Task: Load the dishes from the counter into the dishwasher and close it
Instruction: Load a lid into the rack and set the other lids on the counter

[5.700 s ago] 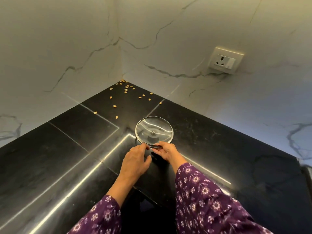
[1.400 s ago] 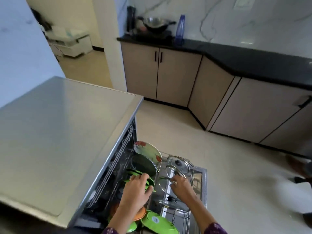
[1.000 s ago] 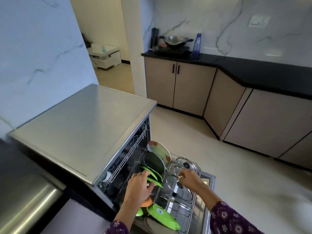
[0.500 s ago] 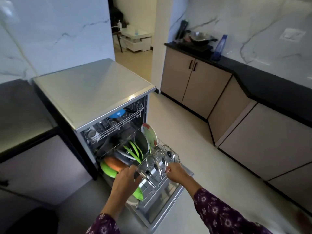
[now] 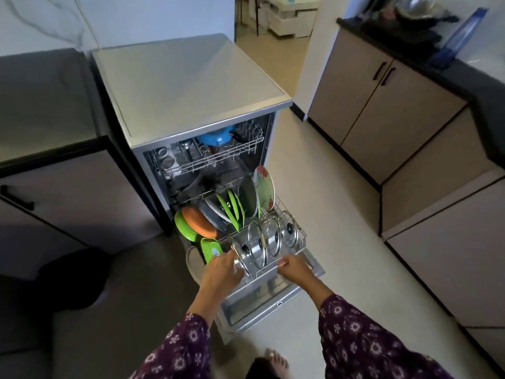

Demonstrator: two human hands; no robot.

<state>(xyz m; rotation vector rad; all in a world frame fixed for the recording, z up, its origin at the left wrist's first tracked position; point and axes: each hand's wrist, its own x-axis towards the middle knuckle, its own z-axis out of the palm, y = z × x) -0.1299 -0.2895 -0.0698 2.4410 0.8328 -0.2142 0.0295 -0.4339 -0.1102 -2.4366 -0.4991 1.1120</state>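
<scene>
Glass lids (image 5: 273, 236) stand on edge in the pulled-out lower rack (image 5: 302, 234) of the dishwasher (image 5: 191, 86). The left hand (image 5: 222, 270) grips the frontmost lid (image 5: 241, 255); the right hand (image 5: 293, 269) curls on the rack's front rail. Seating this lid seems to be the current step. Next, slide the rack in and lift the door (image 5: 259, 310).

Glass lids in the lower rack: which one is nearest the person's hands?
The frontmost glass lid, at the row's near end: the left hand holds its rim. The other lids stand behind it, further into the lower rack, untouched.
</scene>
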